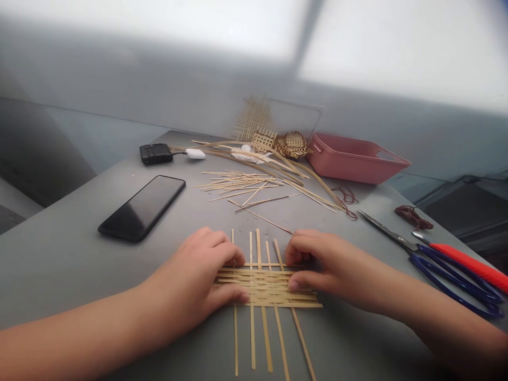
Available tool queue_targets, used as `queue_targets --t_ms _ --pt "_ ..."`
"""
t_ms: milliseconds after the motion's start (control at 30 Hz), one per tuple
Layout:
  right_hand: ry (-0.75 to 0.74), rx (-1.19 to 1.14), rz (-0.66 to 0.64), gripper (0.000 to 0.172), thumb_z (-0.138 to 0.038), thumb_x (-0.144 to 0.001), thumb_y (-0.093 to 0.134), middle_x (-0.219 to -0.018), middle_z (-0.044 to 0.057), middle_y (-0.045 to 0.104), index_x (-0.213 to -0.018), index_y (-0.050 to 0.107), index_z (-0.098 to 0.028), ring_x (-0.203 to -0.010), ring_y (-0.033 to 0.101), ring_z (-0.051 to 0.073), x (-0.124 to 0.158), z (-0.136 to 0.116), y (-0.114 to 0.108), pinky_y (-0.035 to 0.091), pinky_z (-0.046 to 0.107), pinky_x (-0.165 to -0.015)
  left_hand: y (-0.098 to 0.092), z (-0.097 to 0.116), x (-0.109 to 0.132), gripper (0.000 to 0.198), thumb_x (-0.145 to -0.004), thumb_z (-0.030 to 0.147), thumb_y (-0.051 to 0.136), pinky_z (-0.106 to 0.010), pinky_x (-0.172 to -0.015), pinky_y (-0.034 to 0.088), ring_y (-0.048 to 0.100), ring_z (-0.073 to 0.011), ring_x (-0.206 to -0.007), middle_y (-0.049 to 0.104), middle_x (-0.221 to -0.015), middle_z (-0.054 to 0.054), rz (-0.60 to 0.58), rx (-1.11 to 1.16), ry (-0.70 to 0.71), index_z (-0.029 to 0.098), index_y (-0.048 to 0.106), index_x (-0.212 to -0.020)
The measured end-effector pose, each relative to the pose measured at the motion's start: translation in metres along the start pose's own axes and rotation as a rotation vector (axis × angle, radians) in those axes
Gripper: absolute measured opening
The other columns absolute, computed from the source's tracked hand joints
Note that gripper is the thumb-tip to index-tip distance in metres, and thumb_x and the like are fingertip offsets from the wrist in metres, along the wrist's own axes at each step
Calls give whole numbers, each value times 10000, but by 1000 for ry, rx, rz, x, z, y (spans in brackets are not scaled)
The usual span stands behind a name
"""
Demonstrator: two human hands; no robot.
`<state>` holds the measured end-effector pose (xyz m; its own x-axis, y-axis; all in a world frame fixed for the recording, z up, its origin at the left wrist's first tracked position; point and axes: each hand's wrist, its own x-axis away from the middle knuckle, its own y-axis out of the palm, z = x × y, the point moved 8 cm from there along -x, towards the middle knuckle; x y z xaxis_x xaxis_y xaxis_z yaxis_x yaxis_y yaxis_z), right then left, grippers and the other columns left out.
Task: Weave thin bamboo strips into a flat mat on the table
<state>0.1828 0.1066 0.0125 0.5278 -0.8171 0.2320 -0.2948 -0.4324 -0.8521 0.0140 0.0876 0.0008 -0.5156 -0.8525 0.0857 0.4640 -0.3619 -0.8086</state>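
The flat mat of pale-yellow woven strips lies on the matte grey tabletop directly between your left hand and your right hand, both touching it, neither clearly nearer. Its packed band runs left to right across five thin lengthwise strips pointing away from you, with the narrow pale far crosswise strip just beyond that band, beside your curled fingers. Your thumbs rest on the weave, hands half curled, though I cannot tell whether either pinches or merely presses.
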Motion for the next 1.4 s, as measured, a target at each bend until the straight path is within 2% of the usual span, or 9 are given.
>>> queue_targets --t_ms 300,400,567,800,1033,1133,1233,1333,1400 --pt "-8 -8 -41 147 -211 -807 707 -808 -15 599 -757 571 -191 -742 534 143 2 -2 4 394 248 -654 4 -2 -2 203 -797 322 792 -379 -829 435 532 -257 -961 619 -931 -13 -5 8 -5 222 675 -929" --pt "-6 -8 -20 131 -195 -798 706 -820 -17 605 -806 576 -196 -744 535 145 3 -1 4 399 250 -656 4 -1 0 197 -811 301 778 -384 -848 435 530 -258 -974 607 -958 -20 6 14 10 229 685 -968" --pt "-93 -26 -48 129 -154 -858 643 -931 3 629 -971 638 -214 -859 570 159 5 -9 7 426 264 -755 7 2 1 238 -865 253 713 -395 -882 435 530 -253 -985 573 -995 -28 3 42 58 280 695 -1101" --pt "-138 -25 -58 115 -110 -861 639 -919 10 640 -936 656 -195 -871 575 165 3 -14 8 426 269 -767 8 2 3 237 -876 248 695 -410 -883 451 538 -258 -985 569 -996 -34 0 22 72 278 687 -1112" --pt "-117 -46 -63 141 -128 -870 629 -984 21 609 -982 653 -209 -910 578 168 5 -13 8 439 274 -804 -3 13 10 269 -866 359 700 -525 -863 460 549 -335 -973 616 -1028 -92 79 -299 50 177 653 -1058" --pt "-125 -51 -74 183 -139 -888 609 -1019 24 595 -1041 655 -228 -924 578 164 6 -13 9 441 276 -823 -1 14 11 167 -885 330 670 -487 -813 478 567 -319 -926 620 -983 -77 30 -316 26 190 649 -974" --pt "-133 -54 -68 149 -140 -889 605 -997 14 599 -1007 641 -222 -908 571 156 7 -13 9 436 266 -805 -5 8 12 110 -925 297 591 -431 -755 474 581 -292 -860 620 -908 -58 21 -317 6 194 622 -906" --pt "-133 -49 -38 87 -128 -865 624 -904 -10 602 -887 596 -207 -840 553 142 7 -11 8 420 246 -733 -14 -2 8 225 -963 220 436 -363 -691 451 586 -240 -770 610 -805 -30 12 -277 -7 202 577 -788" --pt "-118 -42 -24 107 -128 -850 638 -843 -23 591 -820 566 -201 -791 538 133 6 -9 7 406 238 -688 -18 -6 5 219 -922 165 440 -324 -689 446 593 -215 -774 615 -806 -18 -25 -226 17 207 579 -757"
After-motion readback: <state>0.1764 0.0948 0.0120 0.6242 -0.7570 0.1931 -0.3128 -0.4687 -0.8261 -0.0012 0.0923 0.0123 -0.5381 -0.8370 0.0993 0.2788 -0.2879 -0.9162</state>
